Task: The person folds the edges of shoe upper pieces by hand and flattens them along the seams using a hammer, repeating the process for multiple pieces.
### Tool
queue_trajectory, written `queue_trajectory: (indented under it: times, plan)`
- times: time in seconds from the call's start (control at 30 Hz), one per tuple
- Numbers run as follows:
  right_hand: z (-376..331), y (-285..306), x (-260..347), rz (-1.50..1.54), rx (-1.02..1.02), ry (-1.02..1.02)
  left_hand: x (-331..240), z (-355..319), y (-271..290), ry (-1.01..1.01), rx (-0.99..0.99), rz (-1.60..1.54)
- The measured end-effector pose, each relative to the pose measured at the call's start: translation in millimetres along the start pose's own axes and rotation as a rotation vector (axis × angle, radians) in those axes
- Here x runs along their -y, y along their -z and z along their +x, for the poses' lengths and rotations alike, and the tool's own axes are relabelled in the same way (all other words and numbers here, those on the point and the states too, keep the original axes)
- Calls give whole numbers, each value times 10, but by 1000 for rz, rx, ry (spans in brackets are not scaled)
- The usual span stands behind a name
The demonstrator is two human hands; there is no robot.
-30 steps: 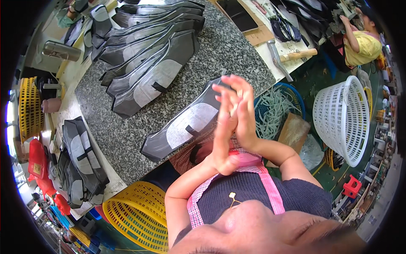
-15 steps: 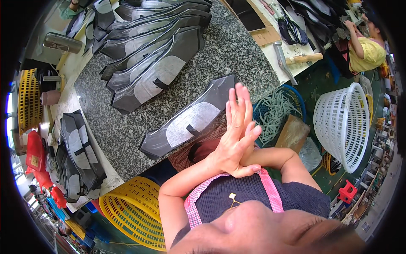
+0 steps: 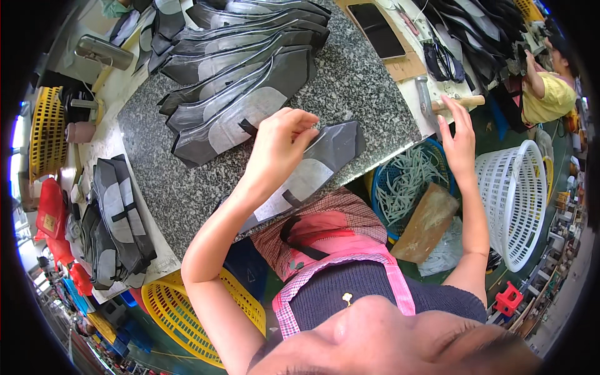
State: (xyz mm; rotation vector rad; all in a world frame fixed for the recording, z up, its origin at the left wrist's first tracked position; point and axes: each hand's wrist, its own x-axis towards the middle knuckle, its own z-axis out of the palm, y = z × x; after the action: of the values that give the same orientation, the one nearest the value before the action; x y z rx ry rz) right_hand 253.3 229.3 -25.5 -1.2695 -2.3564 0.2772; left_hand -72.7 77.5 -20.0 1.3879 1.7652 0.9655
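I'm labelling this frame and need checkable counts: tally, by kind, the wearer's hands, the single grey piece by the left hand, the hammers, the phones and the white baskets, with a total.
Hands: 2 (left hand, right hand)
Grey piece: 1
Hammer: 1
Phone: 1
White basket: 1
Total: 6

Pieces [image 3: 250,106] on slab [image 3: 350,84], hammer [image 3: 425,99] to its right; phone [image 3: 377,31] behind hammer

A speckled grey stone tabletop [image 3: 164,187] stands over green floor [image 3: 497,278]; a red stool [image 3: 508,299] sits right, bright light glows left.
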Motion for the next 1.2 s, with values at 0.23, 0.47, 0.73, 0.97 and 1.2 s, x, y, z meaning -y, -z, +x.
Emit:
queue_trajectory:
  times: [0.23,0.47,0.73,0.97,1.2]
  plan:
    - [153,-69,-272,-59,64,109,-82,134,-27,-117,111,65]
    - [191,4,880,926,463,-174,-337,-39,-239,-439,48,565]
    - [185,-233,1212,1189,648,-194,-482,-265,-330,-488,6,905]
    - [39,-98,1101,1295,633,-180,-389,-345,-370,12,364,-660]
    - [-146,-130,1388,1182,539,-5,-468,-363,-496,191,448,-1108]
